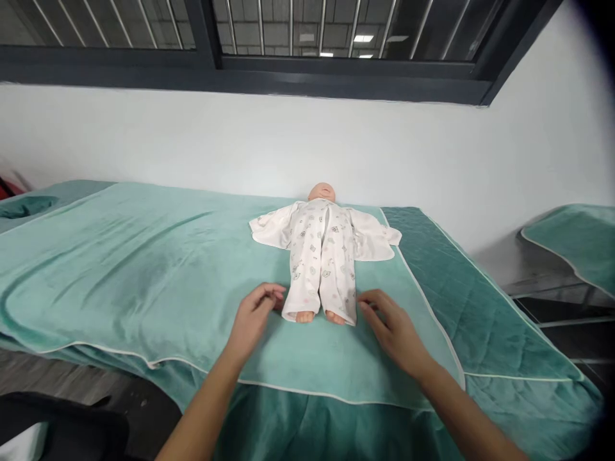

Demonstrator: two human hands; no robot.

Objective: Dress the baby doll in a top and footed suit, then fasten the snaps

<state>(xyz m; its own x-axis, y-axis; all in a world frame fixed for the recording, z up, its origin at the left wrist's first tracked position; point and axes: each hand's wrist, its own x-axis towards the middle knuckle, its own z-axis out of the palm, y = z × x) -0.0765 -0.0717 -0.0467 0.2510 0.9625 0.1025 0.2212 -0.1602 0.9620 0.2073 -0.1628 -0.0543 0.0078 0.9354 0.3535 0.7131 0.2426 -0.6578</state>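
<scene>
Doll: it (323, 191) lies on its back on the light green blanket (158, 269), its head by the white wall (230, 141) and its feet (305, 317) towards you.
Clothes: a white shirt (372, 237) with its sleeves spread out to both sides, and white printed trousers (307, 256) on the legs; bare toes show at both cuffs.
Left hand: yours (252, 315) is just beside the cuff on your left, fingers loosely curled; you cannot tell whether the thumb meets them, or whether they touch the cloth.
Right hand: yours (396, 333) is beside the other cuff, fingers bent, with the thumb apart from them; nothing shows between them.
Bed: the blanket is rumpled on your left and lies over a darker green cover (509, 326), quilted on your right.
Window: a dark frame (346, 82) with upright metal bars (291, 29) beyond the glass, above the bed.
</scene>
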